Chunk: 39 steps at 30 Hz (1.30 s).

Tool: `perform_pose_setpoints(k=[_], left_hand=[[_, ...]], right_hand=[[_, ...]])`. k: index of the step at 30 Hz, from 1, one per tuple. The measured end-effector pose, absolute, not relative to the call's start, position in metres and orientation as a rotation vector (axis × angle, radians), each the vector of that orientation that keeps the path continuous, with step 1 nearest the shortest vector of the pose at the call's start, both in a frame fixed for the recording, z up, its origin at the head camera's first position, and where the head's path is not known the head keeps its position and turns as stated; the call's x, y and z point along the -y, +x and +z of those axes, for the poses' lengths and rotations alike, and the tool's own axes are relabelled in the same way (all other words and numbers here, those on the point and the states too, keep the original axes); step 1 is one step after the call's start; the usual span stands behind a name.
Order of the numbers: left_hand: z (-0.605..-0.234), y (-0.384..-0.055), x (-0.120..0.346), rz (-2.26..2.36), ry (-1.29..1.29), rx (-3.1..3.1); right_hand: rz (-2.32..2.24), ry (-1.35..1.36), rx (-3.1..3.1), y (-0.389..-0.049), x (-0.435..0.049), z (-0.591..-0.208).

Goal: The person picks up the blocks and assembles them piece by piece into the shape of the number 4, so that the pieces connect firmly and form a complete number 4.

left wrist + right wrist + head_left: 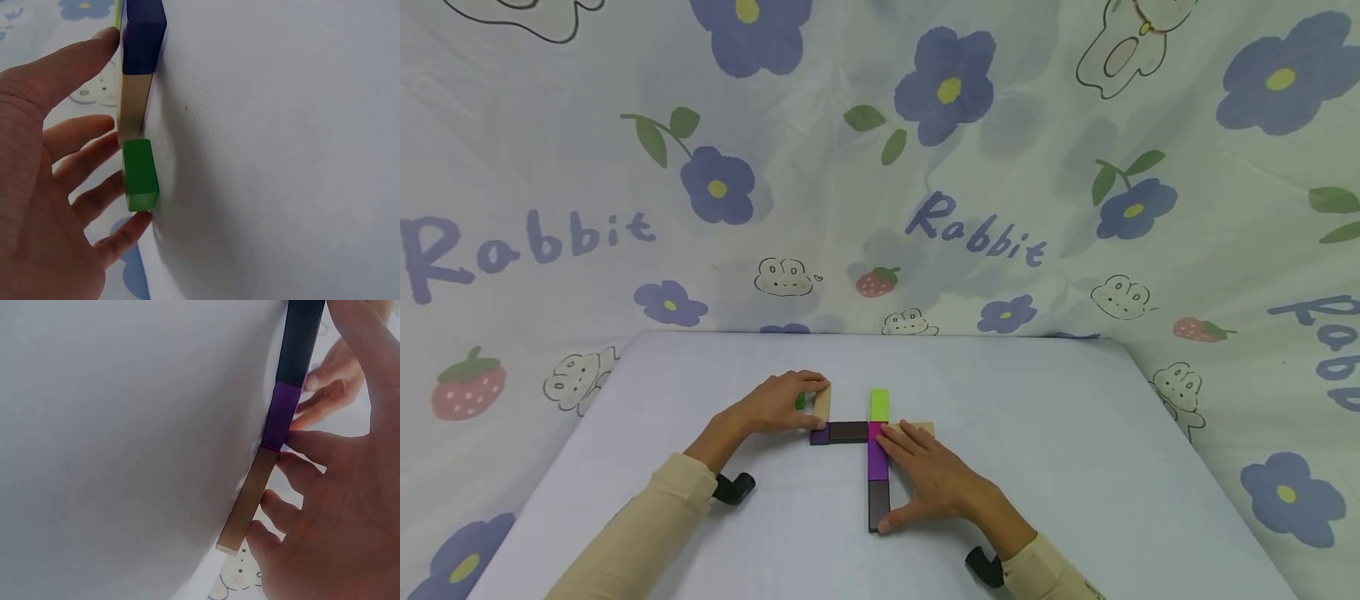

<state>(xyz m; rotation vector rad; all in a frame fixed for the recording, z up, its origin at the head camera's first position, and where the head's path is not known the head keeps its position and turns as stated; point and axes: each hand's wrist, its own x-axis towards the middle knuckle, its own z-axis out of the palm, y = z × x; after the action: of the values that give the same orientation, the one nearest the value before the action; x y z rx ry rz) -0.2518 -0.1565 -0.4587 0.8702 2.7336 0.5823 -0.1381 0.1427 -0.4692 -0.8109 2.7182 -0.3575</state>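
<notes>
Flat coloured blocks lie joined on the white table. My left hand (777, 402) spans a plain wood block (823, 403), fingers at its far end and thumb by a dark purple block (820, 436). Beside those fingers is a green block (140, 172), mostly hidden in the head view. A black block (848, 432) runs right to a magenta block (875, 430). My right hand (936, 475) lies spread, fingertips on the magenta block and a second wood block (923, 429), thumb at the near end of a dark grey block (878, 505). A purple block (877, 460) sits between.
A lime green block (879, 405) extends toward the back from the magenta one. Black wrist-worn pieces (734, 488) show beneath both forearms. Behind the table (1075, 400) hangs a cloth (820, 167) printed with flowers and rabbits.
</notes>
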Motion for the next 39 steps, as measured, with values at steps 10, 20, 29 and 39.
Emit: perform_pose_setpoints(k=[10,20,29,39], left_hand=[[-0.458,-0.253,0.167,0.691,0.797,-2.737],[-0.465,-0.252,0.186,0.803,0.724,-2.743],[-0.468,-0.250,0.192,0.877,0.761,-2.774],[-0.471,-0.255,0.191,0.901,0.780,-2.830]], right_hand=[[-0.365,-0.818,-2.718,-0.138,-0.142,-0.468],[-0.370,-0.822,-2.725,-0.138,-0.143,-0.471],[-0.374,-0.831,-2.730,-0.138,-0.143,-0.470],[-0.391,-0.844,-2.729,-0.138,-0.144,-0.470]])
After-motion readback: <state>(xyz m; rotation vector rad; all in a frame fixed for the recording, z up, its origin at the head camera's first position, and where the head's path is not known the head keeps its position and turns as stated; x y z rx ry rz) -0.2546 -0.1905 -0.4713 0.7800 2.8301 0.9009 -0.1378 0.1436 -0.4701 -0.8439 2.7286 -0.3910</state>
